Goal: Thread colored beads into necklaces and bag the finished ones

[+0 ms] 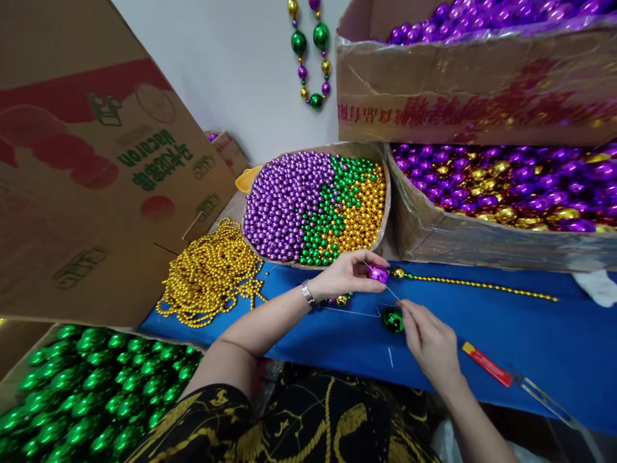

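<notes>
My left hand (348, 275) pinches a shiny purple bead (378, 273) above the blue table (530, 334). My right hand (429, 341) is closed in a pinch on a thin needle or wire (391, 293) that runs up toward the purple bead. A large green bead (393, 319) lies just left of my right fingers. A gold bead (398, 272) sits beside the purple one, leading a strand of small gold beads (482, 284) stretched to the right. A few strung beads (337, 300) lie under my left wrist.
A tray of small purple, green and gold beads (315, 206) stands behind my hands. A pile of gold strands (212, 273) lies left. Boxes of large purple and gold beads (506, 193) sit right, a green-bead box (96, 386) lower left. Red-handled tool (486, 364) lies right. A finished necklace (311, 58) hangs on the wall.
</notes>
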Motion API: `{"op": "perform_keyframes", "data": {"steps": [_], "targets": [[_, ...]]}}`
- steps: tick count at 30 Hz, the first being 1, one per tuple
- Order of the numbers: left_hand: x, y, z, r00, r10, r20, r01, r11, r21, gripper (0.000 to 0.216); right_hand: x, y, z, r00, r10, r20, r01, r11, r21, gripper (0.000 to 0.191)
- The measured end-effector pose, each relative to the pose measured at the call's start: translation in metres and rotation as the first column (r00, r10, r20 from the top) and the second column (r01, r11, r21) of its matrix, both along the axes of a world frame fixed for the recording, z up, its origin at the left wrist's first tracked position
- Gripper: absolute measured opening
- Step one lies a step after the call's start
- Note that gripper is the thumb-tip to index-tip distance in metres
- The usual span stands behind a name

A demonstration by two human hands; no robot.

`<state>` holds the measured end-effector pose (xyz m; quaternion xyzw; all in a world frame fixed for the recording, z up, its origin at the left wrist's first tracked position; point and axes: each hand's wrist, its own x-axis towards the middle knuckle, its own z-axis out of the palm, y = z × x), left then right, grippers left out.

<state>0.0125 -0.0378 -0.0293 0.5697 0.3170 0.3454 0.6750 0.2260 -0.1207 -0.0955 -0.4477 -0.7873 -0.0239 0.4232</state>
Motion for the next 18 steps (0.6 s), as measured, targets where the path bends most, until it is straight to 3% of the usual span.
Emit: {"op": "perform_keyframes", "data": {"steps": [2,4,6,7,8,10,13,14,16,18], "targets": [[-0.011,0.011,0.003,0.996,0.03,-0.083,-0.017,0.987,0.158,0.051,0.003,0.0,0.0,1.0,-0.02,-0.017,0.02,1.0,-0.013,0.015],[-0.029,0.03,0.005,0.929,0.259,-0.263,-0.136,0.902,0.41,0.039,0.008,0.0,-0.002,0.998,-0.067,-0.015,0.067,0.998,-0.002,0.014],[-0.05,0.054,0.003,0.696,0.524,-0.491,-0.131,0.765,0.631,0.024,0.012,0.0,-0.005,0.995,-0.102,-0.006,0.102,0.995,0.01,0.014],[-0.06,0.066,0.001,0.56,0.591,-0.581,-0.071,0.733,0.676,0.018,0.013,0.0,-0.007,0.994,-0.108,0.0,0.108,0.994,0.013,0.014],[-0.067,0.076,-0.001,0.452,0.614,-0.647,-0.013,0.73,0.683,0.013,0.013,0.0,-0.008,0.994,-0.11,0.006,0.11,0.994,0.012,0.014],[-0.076,0.089,-0.006,0.365,0.601,-0.711,0.04,0.753,0.657,0.014,0.011,0.001,-0.01,0.994,-0.108,0.019,0.108,0.994,0.013,0.014],[-0.073,0.092,-0.009,0.395,0.597,-0.698,0.029,0.752,0.659,0.014,0.005,0.002,-0.01,0.994,-0.102,0.023,0.101,0.994,0.038,0.013],[-0.069,0.088,-0.008,0.451,0.588,-0.671,-0.018,0.758,0.652,0.013,0.003,0.002,-0.009,0.995,-0.099,0.021,0.098,0.994,0.048,0.013],[-0.056,0.077,-0.004,0.671,0.515,-0.533,-0.2,0.819,0.539,0.02,0.001,0.002,-0.006,0.995,-0.094,0.016,0.093,0.994,0.056,0.012],[-0.042,0.062,0.002,0.885,0.394,-0.248,-0.335,0.909,0.247,0.028,0.0,0.003,-0.003,0.996,-0.089,0.012,0.089,0.995,0.042,0.011]]}}
